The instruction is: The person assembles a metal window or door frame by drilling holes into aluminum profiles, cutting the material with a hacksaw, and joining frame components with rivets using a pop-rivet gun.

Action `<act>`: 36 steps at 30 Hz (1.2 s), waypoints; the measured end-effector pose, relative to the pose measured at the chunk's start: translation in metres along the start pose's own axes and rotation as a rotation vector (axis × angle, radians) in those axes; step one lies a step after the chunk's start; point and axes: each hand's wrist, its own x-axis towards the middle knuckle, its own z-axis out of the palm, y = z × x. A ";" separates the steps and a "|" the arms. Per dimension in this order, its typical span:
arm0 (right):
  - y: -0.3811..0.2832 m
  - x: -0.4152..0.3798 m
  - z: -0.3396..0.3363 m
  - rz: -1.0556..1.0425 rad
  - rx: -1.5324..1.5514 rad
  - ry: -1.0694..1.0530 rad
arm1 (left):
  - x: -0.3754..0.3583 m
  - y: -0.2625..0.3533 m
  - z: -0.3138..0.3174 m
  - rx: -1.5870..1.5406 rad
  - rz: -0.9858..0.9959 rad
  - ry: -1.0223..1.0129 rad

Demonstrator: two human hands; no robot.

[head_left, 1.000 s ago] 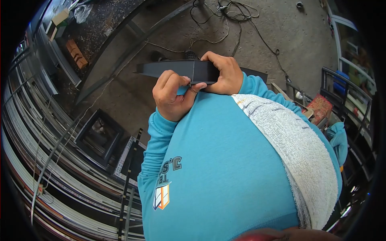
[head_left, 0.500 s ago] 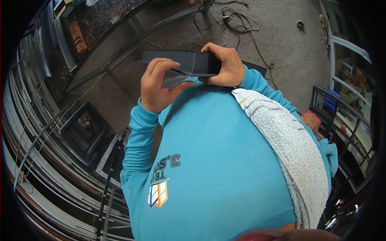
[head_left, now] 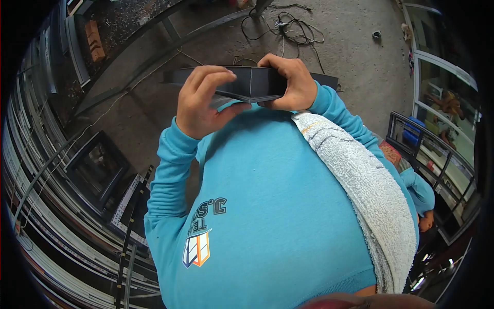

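Note:
Two dark grey metal profiles meet end to end at a thin seam in front of my chest. My left hand [head_left: 203, 100] curls around the left profile [head_left: 234, 85], its fingers over the far side and its thumb by the lower edge close to the seam. Its long end stretches left behind my knuckles, slightly blurred. My right hand [head_left: 293, 85] is closed around the right profile [head_left: 266, 85], thumb below and fingers above. That profile's other end [head_left: 327, 81] sticks out beyond my right wrist. The two pieces touch along the seam, at a slight angle.
Long metal bars [head_left: 46, 221] are stacked at left beside a dark frame [head_left: 96, 167]. A workbench [head_left: 134, 20] with debris holds an orange-brown block [head_left: 94, 41]. Cables [head_left: 301, 31] lie on the floor. At right are a black metal rack [head_left: 411, 136] and another person's sleeve [head_left: 419, 188].
The gap at the lower edge of the seam has closed, and the left profile has swung into line against the right one. More of the other person's arm shows at right.

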 end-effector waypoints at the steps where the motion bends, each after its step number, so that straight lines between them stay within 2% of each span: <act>1: 0.000 0.001 0.001 -0.002 0.008 0.001 | 0.001 0.002 0.000 -0.016 0.018 0.015; 7: -0.001 -0.001 0.008 0.002 0.051 0.001 | 0.000 0.024 0.006 -0.076 0.029 0.113; 14: -0.001 -0.003 0.013 -0.001 0.051 -0.007 | -0.008 0.033 0.012 -0.057 -0.059 0.120; 23: -0.002 -0.003 0.014 -0.019 0.044 -0.020 | -0.012 0.039 0.016 0.051 0.030 0.144; 36: 0.004 0.000 0.003 -0.073 0.027 -0.030 | -0.011 0.026 0.002 -0.006 0.024 0.104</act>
